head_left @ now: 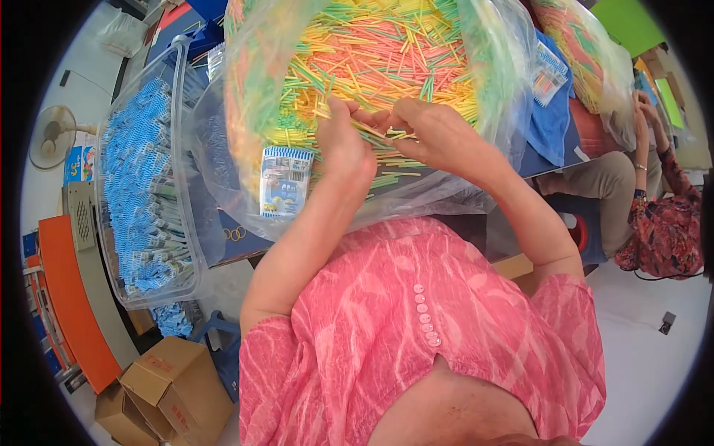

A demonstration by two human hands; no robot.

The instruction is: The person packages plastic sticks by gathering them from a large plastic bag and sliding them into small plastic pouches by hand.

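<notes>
Yellow, pink, green thin sticks (pixel 387 52) | left fingers (pixel 363 115), right fingers (pixel 406 110): nearly closed, apparently pinching a few

Thin, straight sticks (pixel 379 46) in pink, yellow and green lie loose and crisscrossed in a broad heap inside a clear plastic bag (pixel 512 97), pink thickest mid-heap, some green ones at the near edge

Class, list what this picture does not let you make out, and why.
Head view: how many sticks, if any, the left hand and right hand grip; fingers cover them.
Head view: small print on the packet; too small.
Head view: the head of the co-worker; cut off by the dark rim.
</notes>
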